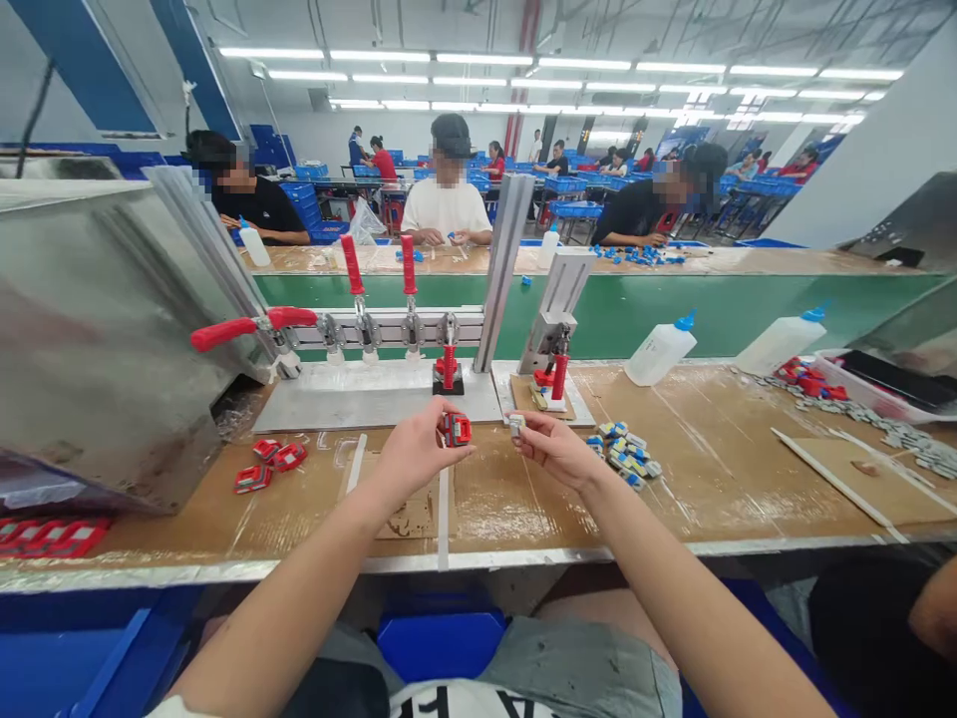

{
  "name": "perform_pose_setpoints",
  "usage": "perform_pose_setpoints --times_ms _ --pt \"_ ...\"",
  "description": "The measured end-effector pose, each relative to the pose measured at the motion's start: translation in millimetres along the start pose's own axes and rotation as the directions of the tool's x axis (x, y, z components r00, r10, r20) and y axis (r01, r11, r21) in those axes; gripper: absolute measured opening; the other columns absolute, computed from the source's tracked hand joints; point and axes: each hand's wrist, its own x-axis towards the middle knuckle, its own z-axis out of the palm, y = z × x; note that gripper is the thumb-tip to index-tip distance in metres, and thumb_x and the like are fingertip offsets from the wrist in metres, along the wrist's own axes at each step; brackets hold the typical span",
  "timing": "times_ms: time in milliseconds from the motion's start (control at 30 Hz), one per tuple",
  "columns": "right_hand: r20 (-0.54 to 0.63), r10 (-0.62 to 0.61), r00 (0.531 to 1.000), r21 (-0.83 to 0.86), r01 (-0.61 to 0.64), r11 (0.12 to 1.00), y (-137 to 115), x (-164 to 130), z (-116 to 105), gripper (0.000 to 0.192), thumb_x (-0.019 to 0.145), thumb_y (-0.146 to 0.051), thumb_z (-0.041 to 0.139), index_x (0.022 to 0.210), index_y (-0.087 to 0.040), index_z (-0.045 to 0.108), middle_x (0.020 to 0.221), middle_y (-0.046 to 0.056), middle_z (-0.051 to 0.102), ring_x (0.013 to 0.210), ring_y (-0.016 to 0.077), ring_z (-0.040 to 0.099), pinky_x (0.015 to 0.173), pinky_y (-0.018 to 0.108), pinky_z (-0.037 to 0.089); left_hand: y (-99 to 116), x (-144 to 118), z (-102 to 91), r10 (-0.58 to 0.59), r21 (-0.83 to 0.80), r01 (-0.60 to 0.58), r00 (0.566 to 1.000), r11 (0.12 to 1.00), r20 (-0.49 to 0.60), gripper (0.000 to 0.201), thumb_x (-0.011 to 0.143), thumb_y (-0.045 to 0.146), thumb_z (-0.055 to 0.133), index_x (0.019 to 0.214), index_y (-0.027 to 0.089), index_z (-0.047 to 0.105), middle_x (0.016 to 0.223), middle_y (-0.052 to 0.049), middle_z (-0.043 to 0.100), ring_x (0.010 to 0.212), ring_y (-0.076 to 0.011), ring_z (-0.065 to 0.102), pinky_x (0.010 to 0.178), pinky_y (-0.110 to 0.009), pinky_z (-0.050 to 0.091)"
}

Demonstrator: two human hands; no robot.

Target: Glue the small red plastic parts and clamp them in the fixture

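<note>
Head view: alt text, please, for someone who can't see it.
The left hand holds a red-and-grey part and the right hand a small pale piece, above a brown workbench. Red-handled clamps stand beyond; red parts lie to the left, a pile of small pieces to the right. More people work beyond a green strip.

A factory assembly hall, rows of ceiling light tubes [380,57], a long green belt [598,309] between work benches [718,499], red-handled clamps [409,264] on a metal frame [508,259], a heap of small parts [626,455], blue crates [575,209], people [447,207] seated at work.
</note>
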Motion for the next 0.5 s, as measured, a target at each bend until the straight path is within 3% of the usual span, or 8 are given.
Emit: perform_pose_setpoints --times_ms 67,167,333,500 --pt "0.005 0.028 1.0 0.118 -0.029 0.993 -1 4 25 0.059 0.057 -0.043 0.103 0.108 -0.025 0.079 0.089 -0.001 0.073 0.078 0.0112 0.069 0.079 0.026 0.059 1 3 -5.7 0.011 0.084 -0.012 1.0 0.996 0.005 0.038 0.082 0.035 0.083 0.11 0.026 0.059 0.089 0.003 0.075 0.076 -0.0187 0.07 0.066 -0.027 0.044" --pt "0.009 0.024 1.0 0.116 -0.025 0.993 -5 12 55 0.056 0.054 -0.04 0.104 0.101 -0.023 0.079 0.091 0.001 0.076 0.083 0.0155 0.074 0.082 0.029 0.062 0 8 -13.0 0.04 0.216 -0.043 0.999 0.975 0.018 0.036 0.083 0.03 0.081 0.111 0.026 0.058 0.088 0.003 0.076 0.08 -0.0208 0.072 0.063 -0.026 0.041" --pt "-0.067 -0.107 0.992 -0.124 0.098 0.987 -10 29 86 0.056 0.05 -0.05 0.103 0.089 -0.019 0.077 0.076 0.002 0.073 0.068 0.017 0.069 0.061 0.03 0.06 -14 20 -20.9 0.091 0.431 -0.106 0.994 0.896 0.057 0.031 0.089 0.03 0.073 0.115 0.025 0.057 0.101 -0.003 0.079 0.095 -0.0275 0.076 0.066 -0.028 0.043" --pt "-0.089 -0.172 0.981 -0.328 0.134 0.935 -9 43 98 0.058 0.049 -0.058 0.1 0.083 -0.018 0.076 0.077 0.006 0.075 0.069 0.0193 0.067 0.06 0.034 0.06 -22 30 -21.8 0.091 0.56 -0.123 0.992 0.82 0.085 0.028 0.092 0.029 0.068 0.117 0.022 0.055 0.103 -0.008 0.079 0.097 -0.0303 0.077 0.071 -0.03 0.049"
